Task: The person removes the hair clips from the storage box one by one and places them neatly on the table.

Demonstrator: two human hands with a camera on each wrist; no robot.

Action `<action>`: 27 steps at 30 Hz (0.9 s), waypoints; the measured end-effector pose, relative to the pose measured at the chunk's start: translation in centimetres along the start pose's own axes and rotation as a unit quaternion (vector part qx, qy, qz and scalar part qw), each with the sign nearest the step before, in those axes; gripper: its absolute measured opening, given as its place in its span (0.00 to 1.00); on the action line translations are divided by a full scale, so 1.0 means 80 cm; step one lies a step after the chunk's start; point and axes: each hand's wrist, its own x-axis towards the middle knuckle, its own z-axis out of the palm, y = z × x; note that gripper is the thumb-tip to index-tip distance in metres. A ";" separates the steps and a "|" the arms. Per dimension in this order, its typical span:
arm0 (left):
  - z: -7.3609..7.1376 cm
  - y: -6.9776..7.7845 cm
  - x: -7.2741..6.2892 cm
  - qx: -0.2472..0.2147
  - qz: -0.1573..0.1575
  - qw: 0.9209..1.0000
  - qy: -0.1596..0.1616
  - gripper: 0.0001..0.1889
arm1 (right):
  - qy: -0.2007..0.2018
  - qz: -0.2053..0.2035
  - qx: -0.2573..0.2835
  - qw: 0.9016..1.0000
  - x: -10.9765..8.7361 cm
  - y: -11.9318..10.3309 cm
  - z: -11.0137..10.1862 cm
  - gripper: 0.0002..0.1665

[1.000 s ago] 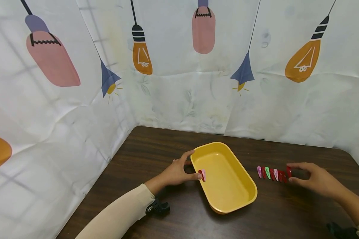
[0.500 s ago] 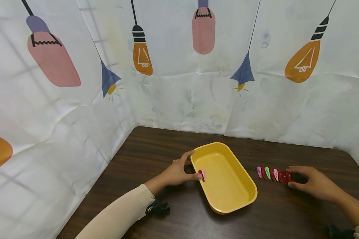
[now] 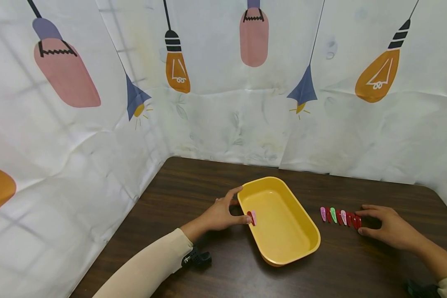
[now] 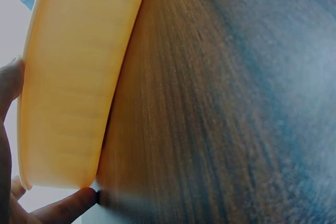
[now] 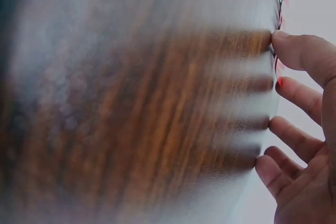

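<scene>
My left hand holds the near-left corner of a yellow plastic tub, thumb on the rim and fingers round the outer wall. A red hair clip and a pink hair clip sit at the rim beside the thumb tip. In the left wrist view, the tub's wall stands on the table. On the right, several snap hair clips lie in a row, including a pink one and a green one. My right hand pinches the last red hair clip by its ends, fingertips at the tabletop.
The dark wood-grain table carries the tub and clips. Behind and at the left hangs a white sheet printed with lamps. A black strap device is on the left wrist.
My right hand has lowered the red hair clip and shifted it slightly left, against the end of the row. The left hand and the tub have stayed put.
</scene>
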 end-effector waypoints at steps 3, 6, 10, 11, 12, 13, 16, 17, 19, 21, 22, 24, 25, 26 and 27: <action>0.000 0.000 0.000 0.000 0.002 1.000 0.002 0.55 | -0.002 0.009 -0.002 1.000 0.000 -0.001 -0.001 0.34; 0.000 0.000 0.000 -0.002 0.001 1.000 0.003 0.55 | -0.005 0.011 -0.005 1.000 0.001 -0.001 -0.001 0.35; -0.001 0.000 0.000 -0.004 -0.002 1.000 0.005 0.55 | -0.007 0.011 -0.008 1.000 0.003 0.000 -0.004 0.36; -0.001 0.000 0.000 -0.004 -0.002 1.000 0.005 0.55 | -0.008 0.011 -0.007 1.000 0.004 -0.001 -0.005 0.37; -0.001 0.000 0.000 -0.003 -0.002 1.000 0.005 0.55 | -0.009 0.010 -0.006 1.000 0.005 -0.001 -0.006 0.37; -0.001 0.000 0.000 -0.004 -0.001 1.000 0.004 0.55 | -0.008 0.008 -0.006 1.000 0.006 -0.002 -0.008 0.37; 0.000 -0.001 0.001 -0.003 0.000 1.000 0.004 0.55 | -0.001 -0.005 -0.004 1.000 0.011 -0.005 -0.013 0.37; 0.000 -0.001 0.001 -0.003 0.000 1.000 0.004 0.55 | 0.003 -0.011 -0.003 1.000 0.013 -0.008 -0.015 0.37; 0.000 -0.002 0.001 -0.003 0.000 1.000 0.003 0.55 | 0.014 -0.024 -0.006 1.000 0.018 -0.012 -0.019 0.36; 0.000 -0.002 0.001 -0.003 0.000 1.000 0.003 0.54 | 0.019 -0.032 -0.009 0.999 0.024 -0.018 -0.024 0.36; 0.000 -0.002 0.000 -0.003 0.001 1.000 0.002 0.54 | 0.021 -0.034 -0.012 0.999 0.026 -0.021 -0.027 0.36; 0.000 -0.002 0.000 -0.005 0.001 1.000 0.002 0.54 | 0.018 -0.035 -0.017 0.999 0.032 -0.028 -0.032 0.37; 0.000 -0.002 0.000 -0.005 0.001 1.000 0.002 0.54 | 0.016 -0.035 -0.018 0.999 0.034 -0.032 -0.035 0.37; 0.000 -0.002 0.000 -0.005 0.001 1.000 0.003 0.54 | 0.014 -0.033 -0.018 0.999 0.036 -0.036 -0.037 0.38; 0.000 -0.002 0.000 -0.006 0.001 1.000 0.003 0.54 | 0.013 -0.034 -0.018 0.999 0.039 -0.040 -0.039 0.38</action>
